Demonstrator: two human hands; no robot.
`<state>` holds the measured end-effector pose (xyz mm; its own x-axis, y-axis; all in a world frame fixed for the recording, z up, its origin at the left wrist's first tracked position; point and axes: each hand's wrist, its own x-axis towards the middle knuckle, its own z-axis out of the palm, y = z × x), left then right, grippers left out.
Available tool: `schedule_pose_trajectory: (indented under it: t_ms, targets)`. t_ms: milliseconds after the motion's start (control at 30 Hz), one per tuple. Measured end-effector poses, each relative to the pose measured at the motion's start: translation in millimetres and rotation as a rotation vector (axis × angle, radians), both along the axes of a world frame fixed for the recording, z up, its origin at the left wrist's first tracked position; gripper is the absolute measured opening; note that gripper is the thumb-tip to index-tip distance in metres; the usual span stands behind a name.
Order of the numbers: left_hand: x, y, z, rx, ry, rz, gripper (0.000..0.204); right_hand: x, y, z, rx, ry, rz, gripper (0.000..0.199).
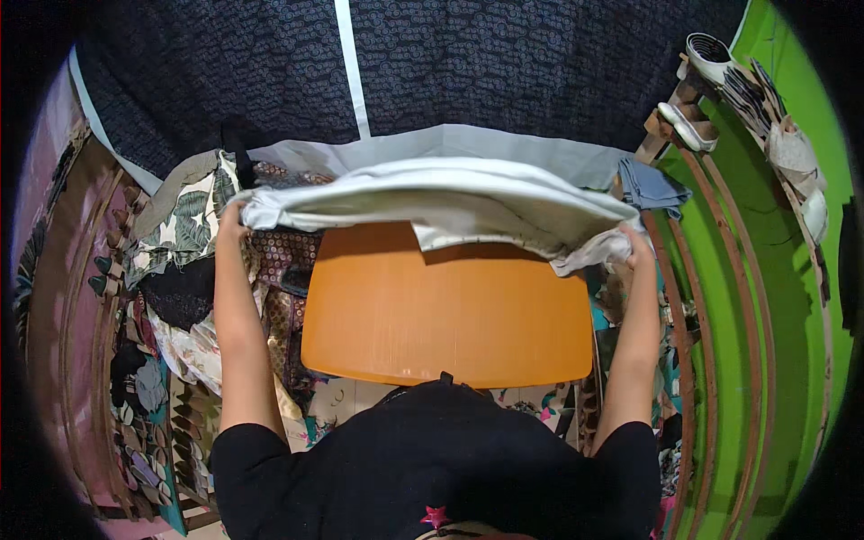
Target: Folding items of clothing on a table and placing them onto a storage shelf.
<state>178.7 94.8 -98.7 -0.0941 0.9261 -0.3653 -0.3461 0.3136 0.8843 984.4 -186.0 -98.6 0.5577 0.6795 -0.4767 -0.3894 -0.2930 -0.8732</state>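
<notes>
A white cloth garment (450,184) is stretched wide between my two hands, over the far part of an orange table (441,315). My left hand (236,216) grips its left end, fingers closed round the bunched fabric. At the opposite end my right hand (637,247) is closed on the fabric, and a loose fold hangs beside it. The lower edge sags in the middle, with an open gap showing the inside. What kind of garment it is, I cannot tell. Both arms reach straight forward.
Patterned clothes (189,220) are heaped left of the table. A folded blue-grey cloth (652,186) lies at the far right. Wooden racks with shoes (688,126) line the right wall, and more shoes (148,468) fill the left side. A dark patterned curtain (504,72) hangs behind.
</notes>
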Motion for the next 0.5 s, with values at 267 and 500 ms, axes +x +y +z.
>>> schedule_pose_trajectory:
  t_ms: [267, 500]
  targets:
    - [3, 1, -42, 0.015, 0.2, 0.166, 0.029, -55, 16, 22, 0.008, -0.782, 0.019, 0.027]
    - [-129, -41, -87, 0.509, 0.467, 1.179, 0.028, -60, 4, 35, 0.237, -0.91, -0.885, 0.042]
